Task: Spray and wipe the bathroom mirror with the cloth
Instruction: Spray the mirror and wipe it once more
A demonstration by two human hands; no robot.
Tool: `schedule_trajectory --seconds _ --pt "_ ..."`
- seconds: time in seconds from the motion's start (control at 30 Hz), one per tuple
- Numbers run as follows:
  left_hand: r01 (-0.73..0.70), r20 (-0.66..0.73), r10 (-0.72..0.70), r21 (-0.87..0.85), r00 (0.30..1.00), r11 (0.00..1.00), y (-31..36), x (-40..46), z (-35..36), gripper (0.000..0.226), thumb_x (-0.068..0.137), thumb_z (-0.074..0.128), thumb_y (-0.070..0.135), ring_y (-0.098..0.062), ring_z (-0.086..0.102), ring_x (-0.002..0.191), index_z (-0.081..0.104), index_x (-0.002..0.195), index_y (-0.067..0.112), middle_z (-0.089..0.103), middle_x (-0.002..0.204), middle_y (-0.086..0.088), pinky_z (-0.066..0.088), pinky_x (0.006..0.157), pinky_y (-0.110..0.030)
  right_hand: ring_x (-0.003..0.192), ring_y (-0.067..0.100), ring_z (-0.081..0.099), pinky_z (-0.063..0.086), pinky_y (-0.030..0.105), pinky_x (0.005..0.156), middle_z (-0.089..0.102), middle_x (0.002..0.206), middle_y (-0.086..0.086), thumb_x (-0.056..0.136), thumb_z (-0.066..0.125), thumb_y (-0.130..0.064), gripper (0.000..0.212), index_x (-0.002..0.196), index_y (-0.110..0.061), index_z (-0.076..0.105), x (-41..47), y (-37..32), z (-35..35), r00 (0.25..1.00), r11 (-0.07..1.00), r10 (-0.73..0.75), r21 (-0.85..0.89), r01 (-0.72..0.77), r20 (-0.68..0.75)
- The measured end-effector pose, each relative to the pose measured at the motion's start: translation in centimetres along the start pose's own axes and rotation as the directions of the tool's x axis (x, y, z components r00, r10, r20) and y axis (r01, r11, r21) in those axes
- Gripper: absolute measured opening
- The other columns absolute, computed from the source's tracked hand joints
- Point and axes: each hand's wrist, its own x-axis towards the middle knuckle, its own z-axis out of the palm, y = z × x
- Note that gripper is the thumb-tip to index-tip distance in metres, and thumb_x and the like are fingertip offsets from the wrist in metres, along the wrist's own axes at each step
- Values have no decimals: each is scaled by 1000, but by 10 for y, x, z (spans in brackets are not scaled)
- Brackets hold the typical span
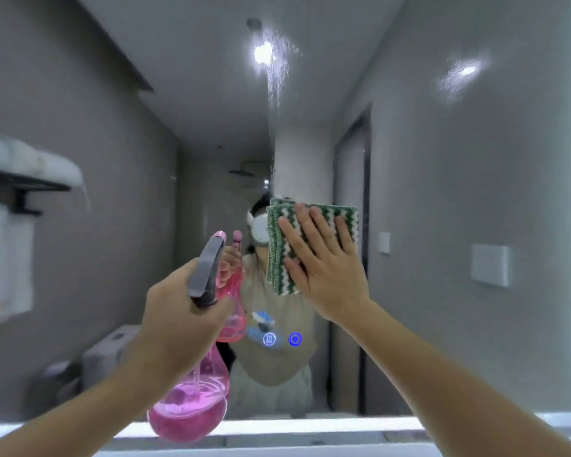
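Note:
The bathroom mirror (442, 159) fills almost the whole view, with wet spray streaks running down near its top centre. My right hand (323, 265) lies flat, fingers spread, pressing a folded green-and-white zigzag cloth (281, 232) against the glass at mid height. My left hand (182, 318) grips the neck of a pink spray bottle (192, 410) with a grey trigger head, held upright a little in front of the mirror, left of the cloth. The bottle is partly full of pink liquid.
Two lit blue touch icons (281, 339) sit low on the mirror, below the cloth. The mirror's bright lower edge (310, 427) meets a counter strip below. A person, a towel rack with white towels (23, 166) and a doorway appear only as reflections.

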Motion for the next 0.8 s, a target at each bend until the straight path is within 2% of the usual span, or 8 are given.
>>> schedule_trajectory --seconds 0.13,0.3,0.37,0.43,0.5,0.57,0.67,0.8 --pt "-10 -25 9 -30 1000 999 23 31 10 30 71 61 -9 -9 31 42 52 81 18 36 45 7 26 39 -10 142 23 23 20 49 114 29 153 7 100 26 -41 51 146 -20 35 36 16 3 998 998 64 18 -64 -4" --pt "-90 -56 94 57 994 994 45 91 2 11 69 64 4 -9 32 41 56 74 9 43 42 8 29 40 -15 142 23 24 8 45 117 29 153 7 98 23 -41 54 147 -19 34 125 46 3 997 997 83 -2 -83 -1" --pt "-115 -88 123 95 988 989 54 116 -4 9 71 64 2 -9 34 42 58 76 8 48 46 2 30 40 -17 140 25 29 7 44 116 33 151 7 97 25 -42 54 145 -19 37 156 51 5 996 996 88 -11 -88 -10" --pt "-147 -127 162 125 979 981 65 141 -10 10 71 63 4 -21 45 51 60 80 9 60 61 -11 33 45 -22 140 25 30 2 43 116 33 151 6 97 25 -42 54 145 -21 36 183 56 4 995 994 103 -38 -103 -4" --pt "-159 -160 172 92 972 983 74 165 -17 14 72 63 7 -27 57 63 62 84 15 66 72 -12 40 51 -20 145 22 16 -13 40 114 19 157 4 98 18 -45 55 150 -25 21 211 61 -1 992 992 107 -80 -102 60" --pt "-136 -173 143 52 974 989 81 185 -26 14 72 64 8 -28 63 74 67 86 9 69 77 -11 49 63 -26 146 18 -3 -25 36 109 -2 159 -1 100 13 -46 55 151 -29 1 242 67 -4 987 992 114 -71 -106 112" --pt "-99 -173 103 33 979 995 88 213 -36 14 70 67 11 -29 64 82 69 84 8 70 79 -9 50 70 -34 145 15 -13 -20 39 112 -11 158 -3 101 11 -47 55 150 -30 -7 289 77 -7 978 986 167 -24 -166 125" --pt "-101 -196 121 112 973 989 95 250 -51 15 70 68 14 -25 63 74 71 84 11 71 79 -8 45 59 -27 145 16 -12 -13 42 116 -10 159 -2 101 10 -47 55 150 -29 -5 339 88 -7 968 974 224 4 -226 112"
